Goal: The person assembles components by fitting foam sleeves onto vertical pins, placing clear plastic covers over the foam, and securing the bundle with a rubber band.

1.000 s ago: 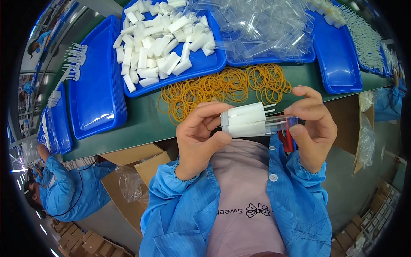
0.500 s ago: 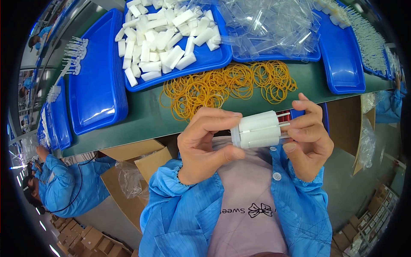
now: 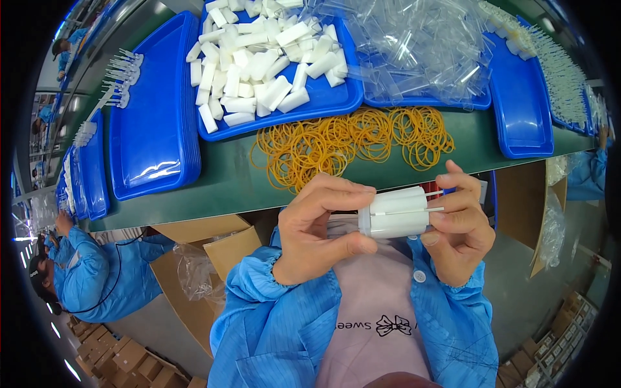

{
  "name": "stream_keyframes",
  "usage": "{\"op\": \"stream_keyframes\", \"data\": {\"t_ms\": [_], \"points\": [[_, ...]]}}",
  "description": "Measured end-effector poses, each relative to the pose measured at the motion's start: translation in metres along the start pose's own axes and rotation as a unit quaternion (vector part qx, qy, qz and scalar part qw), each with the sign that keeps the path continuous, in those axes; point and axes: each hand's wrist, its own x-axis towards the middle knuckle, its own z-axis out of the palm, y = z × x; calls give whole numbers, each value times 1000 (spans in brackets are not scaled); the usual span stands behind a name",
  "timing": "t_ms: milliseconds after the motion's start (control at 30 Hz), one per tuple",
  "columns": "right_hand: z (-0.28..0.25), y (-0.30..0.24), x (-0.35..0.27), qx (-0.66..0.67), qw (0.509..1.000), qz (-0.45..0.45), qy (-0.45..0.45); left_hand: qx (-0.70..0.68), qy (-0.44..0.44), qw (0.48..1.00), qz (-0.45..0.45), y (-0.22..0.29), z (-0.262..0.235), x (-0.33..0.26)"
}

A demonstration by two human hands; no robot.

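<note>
In front of my chest I hold a white cylindrical bundle (image 3: 400,218) of rounded segments, lying sideways. A translucent cap or ring closes its left end, and thin white rods stick out at its right end. My left hand (image 3: 320,227) pinches the capped end between thumb and fingers. My right hand (image 3: 460,223) is at the rod end, its bent fingers and thumb around the rods; its fingertips hide part of that end. Beyond my hands, yellow rubber bands (image 3: 310,152) lie in a loose heap on the green table (image 3: 223,171).
A blue tray (image 3: 272,121) holds white blocks (image 3: 259,64); beside it, clear plastic pieces (image 3: 420,52) fill another. Blue trays (image 3: 152,123) are stacked at left, another tray (image 3: 524,123) at right. Cardboard boxes (image 3: 223,242) stand below the table edge. A co-worker (image 3: 97,278) sits at left.
The bundle and both hands sit slightly lower in the picture, as do the trays and bands. The bundle has turned a little, and my right fingers have shifted on the rod end.
</note>
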Motion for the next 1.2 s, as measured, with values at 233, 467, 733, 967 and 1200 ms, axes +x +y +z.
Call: {"op": "stream_keyframes", "data": {"t_ms": [233, 467, 733, 967, 1200], "points": [[2, 5, 5, -12, 1000, -13, -19, -28, 12, 999, -23, 0, -2, 2], [4, 7, 66, -105, 987, -94, -71, -221, 147, 960, -90, -5, -20, 3], [37, 52, 109, -455, 871, -179, -51, -258, 194, 942, -95, 9, -28, 16], [28, 53, 111, -360, 916, -175, -43, -155, 165, 972, -67, 11, -28, 15], [9, 11, 91, 105, 994, 30, -8, 29, 122, 989, 78, 4, -24, 12]]}}
